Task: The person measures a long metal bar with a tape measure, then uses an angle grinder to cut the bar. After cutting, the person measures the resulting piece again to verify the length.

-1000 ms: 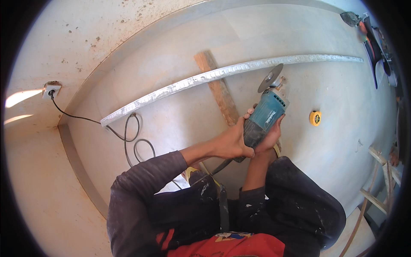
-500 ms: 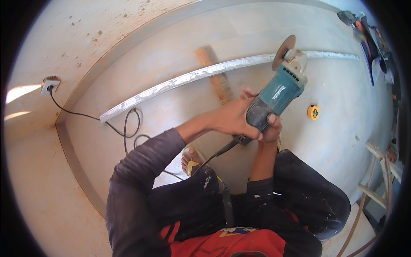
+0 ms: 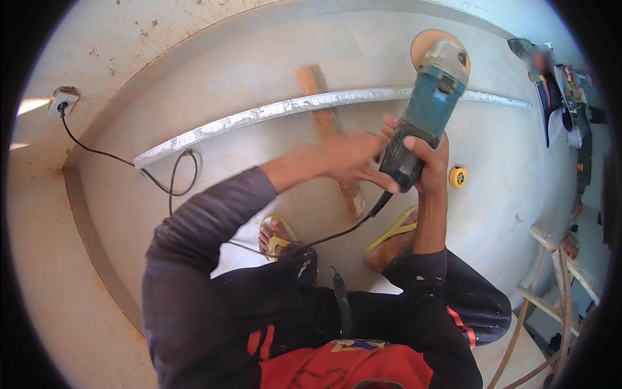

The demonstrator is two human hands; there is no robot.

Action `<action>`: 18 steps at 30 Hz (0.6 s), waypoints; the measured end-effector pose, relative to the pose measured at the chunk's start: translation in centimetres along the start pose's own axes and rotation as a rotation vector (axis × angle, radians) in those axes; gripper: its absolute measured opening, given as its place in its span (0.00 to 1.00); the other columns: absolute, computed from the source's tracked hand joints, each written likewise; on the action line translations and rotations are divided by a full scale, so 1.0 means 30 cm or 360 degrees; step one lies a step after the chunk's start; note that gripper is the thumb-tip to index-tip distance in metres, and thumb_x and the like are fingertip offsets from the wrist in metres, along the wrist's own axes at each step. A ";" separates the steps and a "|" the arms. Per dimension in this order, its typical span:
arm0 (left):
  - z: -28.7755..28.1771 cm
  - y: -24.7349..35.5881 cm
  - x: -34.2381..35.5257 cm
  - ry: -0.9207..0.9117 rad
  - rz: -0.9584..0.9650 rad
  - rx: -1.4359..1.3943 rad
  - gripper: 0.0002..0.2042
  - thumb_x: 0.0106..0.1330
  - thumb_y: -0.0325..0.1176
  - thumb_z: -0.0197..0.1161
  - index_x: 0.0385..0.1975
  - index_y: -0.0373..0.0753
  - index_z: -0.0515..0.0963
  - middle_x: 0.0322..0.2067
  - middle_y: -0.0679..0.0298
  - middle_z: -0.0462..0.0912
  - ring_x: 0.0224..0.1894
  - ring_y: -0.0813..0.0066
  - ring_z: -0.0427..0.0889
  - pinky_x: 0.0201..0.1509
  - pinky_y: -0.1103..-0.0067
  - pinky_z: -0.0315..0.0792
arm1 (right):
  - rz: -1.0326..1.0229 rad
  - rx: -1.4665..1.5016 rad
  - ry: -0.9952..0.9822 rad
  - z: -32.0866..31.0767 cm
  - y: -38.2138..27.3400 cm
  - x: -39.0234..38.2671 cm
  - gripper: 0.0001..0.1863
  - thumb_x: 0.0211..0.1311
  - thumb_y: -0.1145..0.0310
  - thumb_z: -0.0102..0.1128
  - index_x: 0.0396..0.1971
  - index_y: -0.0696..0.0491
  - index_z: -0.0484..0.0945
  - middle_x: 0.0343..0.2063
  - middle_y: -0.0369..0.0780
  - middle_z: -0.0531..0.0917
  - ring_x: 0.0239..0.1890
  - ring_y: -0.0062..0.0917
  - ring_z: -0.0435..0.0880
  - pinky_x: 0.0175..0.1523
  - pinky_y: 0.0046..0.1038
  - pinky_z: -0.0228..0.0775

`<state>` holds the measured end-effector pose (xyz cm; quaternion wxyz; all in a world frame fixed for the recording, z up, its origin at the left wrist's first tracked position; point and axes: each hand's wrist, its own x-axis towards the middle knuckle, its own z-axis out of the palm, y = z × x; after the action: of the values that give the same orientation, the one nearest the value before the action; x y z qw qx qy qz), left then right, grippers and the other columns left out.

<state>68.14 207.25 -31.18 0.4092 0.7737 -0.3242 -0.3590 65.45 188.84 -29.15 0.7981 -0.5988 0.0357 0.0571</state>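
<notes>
My right hand (image 3: 431, 155) is wrapped round the black rear body of a teal angle grinder (image 3: 433, 100), its thumb across the top. The grinder's grey head points away from me, with a thin brown disc (image 3: 424, 44) on it. My left hand (image 3: 353, 155) is beside the grinder's rear end; its fingers are smeared by motion, so their grip cannot be made out. A black cord (image 3: 350, 228) runs from the grinder's back end down past my feet. Beyond my hands lies a long silvery bar (image 3: 259, 115), resting across a wooden board (image 3: 334, 139).
A yellow tape measure (image 3: 457, 177) lies on the floor right of my right hand. The cord's plug is in a wall socket (image 3: 63, 104) at the left. Wooden sticks (image 3: 551, 308) stand at the lower right, and assorted items (image 3: 564, 97) sit at the far right.
The grinder has moved a little farther away and turned, so its disc shows more of its face. My left hand has shifted from around the rear body to its left side.
</notes>
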 end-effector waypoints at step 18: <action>-0.047 -0.583 -0.023 0.0742 -0.0497 0.1457 0.20 0.65 0.48 0.57 0.48 0.39 0.69 0.36 0.56 0.77 0.37 0.57 0.81 0.43 0.65 0.72 | 0.0184 -0.1899 0.0111 -0.108 -0.316 0.035 0.23 0.36 0.68 0.70 0.35 0.61 0.75 0.26 0.43 0.81 0.29 0.27 0.81 0.40 0.28 0.74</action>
<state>72.56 216.31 -45.56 0.0328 0.9712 -0.2291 -0.0562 67.81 183.16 -21.17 0.3181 -0.9420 0.0561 0.0911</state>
